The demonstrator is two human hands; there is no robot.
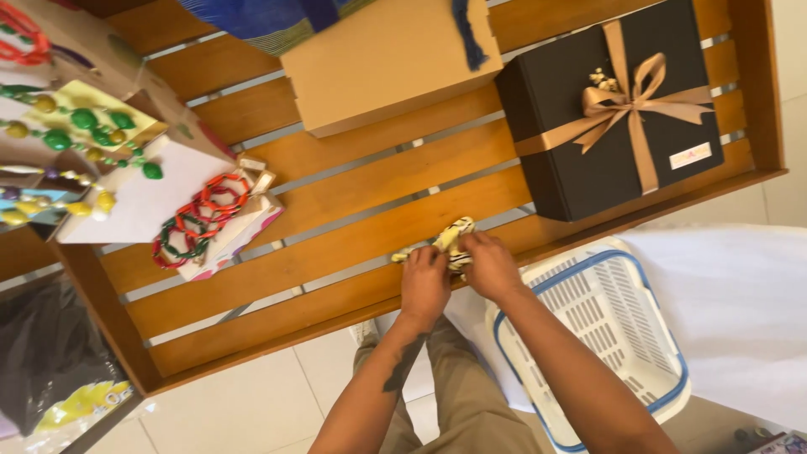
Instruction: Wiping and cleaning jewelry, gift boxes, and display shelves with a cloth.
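Note:
Both hands meet over a small bundle of yellow, black and white patterned cloth near the front edge of a slatted wooden table. My left hand grips the cloth's left end. My right hand pinches its right side, fingers closed on it. The cloth rests on the wood between the two hands.
A black gift box with a tan ribbon bow sits at the back right, a plain brown cardboard box behind centre. Bead necklaces on cards lie at the left. A white plastic basket with a blue rim stands on the floor below the right arm.

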